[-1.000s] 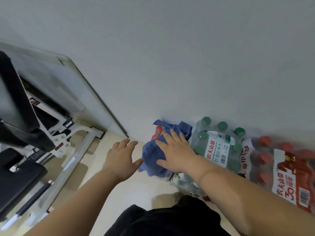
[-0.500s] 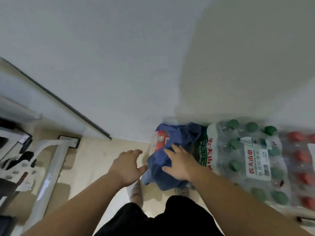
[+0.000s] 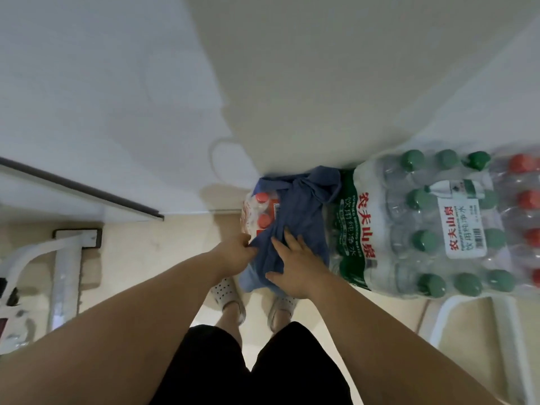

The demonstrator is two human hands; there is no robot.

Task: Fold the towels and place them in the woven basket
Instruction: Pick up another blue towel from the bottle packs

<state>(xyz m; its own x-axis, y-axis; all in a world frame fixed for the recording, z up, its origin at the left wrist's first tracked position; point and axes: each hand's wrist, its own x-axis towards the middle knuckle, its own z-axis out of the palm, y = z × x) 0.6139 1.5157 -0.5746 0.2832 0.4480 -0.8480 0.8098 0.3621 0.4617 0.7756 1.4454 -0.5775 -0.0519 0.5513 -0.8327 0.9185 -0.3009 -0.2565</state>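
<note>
Left hand [image 3: 236, 252] grip pinches towel [image 3: 298, 211] edge; right hand [image 3: 295, 268] spread flat on it. Pack [image 3: 409, 229] right of grip reads "农夫山泉".

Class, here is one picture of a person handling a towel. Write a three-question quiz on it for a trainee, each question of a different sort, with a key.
1. True or false: the blue towel lies flat on the floor.
2. Which of the hands pinches the towel's edge? A. left B. right C. neither
3. Fill in: the bottle pack to the right of the towel has ___ caps.
Key: 1 false, it is draped over a red-capped pack. 2 A, the left hand; the right hand lies flat on the towel. 3 green.
</note>
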